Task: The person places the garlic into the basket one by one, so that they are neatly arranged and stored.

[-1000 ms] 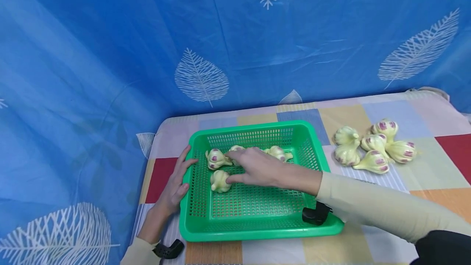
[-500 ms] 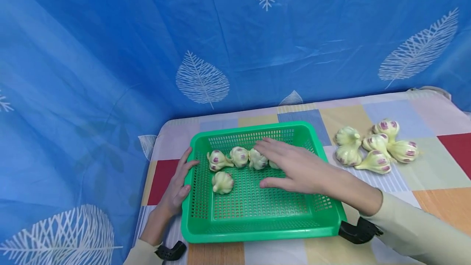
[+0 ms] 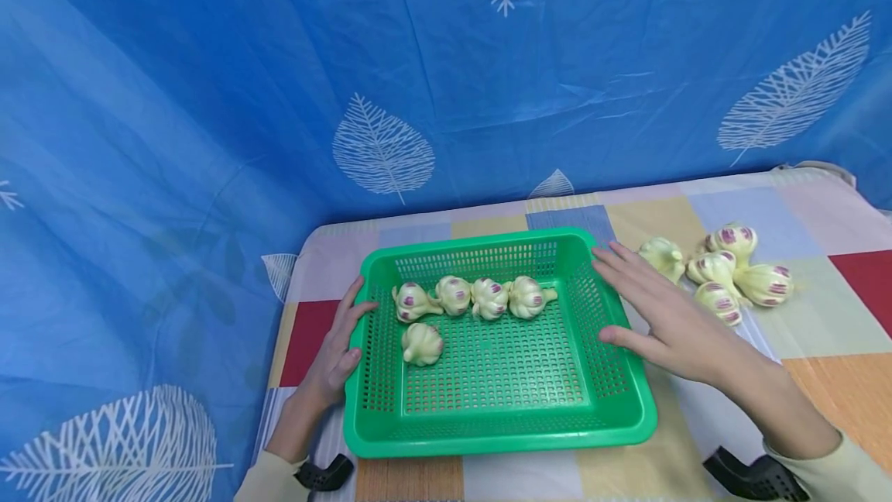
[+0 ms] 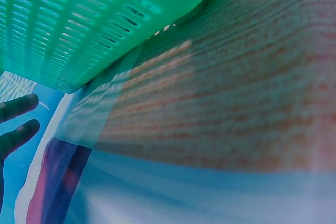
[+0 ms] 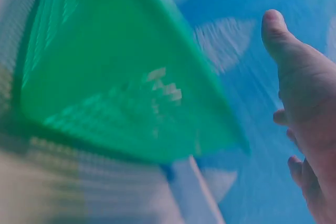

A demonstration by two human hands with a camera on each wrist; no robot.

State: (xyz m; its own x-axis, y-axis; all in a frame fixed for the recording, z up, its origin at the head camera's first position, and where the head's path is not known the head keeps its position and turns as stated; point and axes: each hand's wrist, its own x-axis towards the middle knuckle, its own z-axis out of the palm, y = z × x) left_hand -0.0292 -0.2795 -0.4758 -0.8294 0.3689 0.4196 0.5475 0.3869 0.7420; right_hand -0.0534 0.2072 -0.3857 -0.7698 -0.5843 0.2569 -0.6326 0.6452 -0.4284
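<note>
A green plastic basket (image 3: pixel 488 440) with slotted sides stands on the table. Inside it, several garlic bulbs (image 3: pixel 489 299) with purple streaks form a row along the far side, and a single paler garlic bulb (image 3: pixel 422 344) lies in front of the row's left end. My left hand (image 3: pixel 334 355) rests against the basket's left rim, fingers fairly straight. Beyond the right rim my right hand (image 3: pixel 669 324) hovers with fingers stretched and nothing held; its thumb and fingers (image 5: pixel 304 103) appear apart from the basket in the right wrist view.
To the right of the basket lies a cluster of several garlic bulbs (image 3: pixel 718 269), partly hidden by the right hand. A patchwork cloth (image 3: pixel 829 324) covers the table. Behind and at the left hangs a blue curtain (image 3: pixel 557 84) with white leaf prints.
My right hand has let go of the pale garlic bulb at the basket's left and moved right, out past the right rim. The left hand has stayed at the left rim.
</note>
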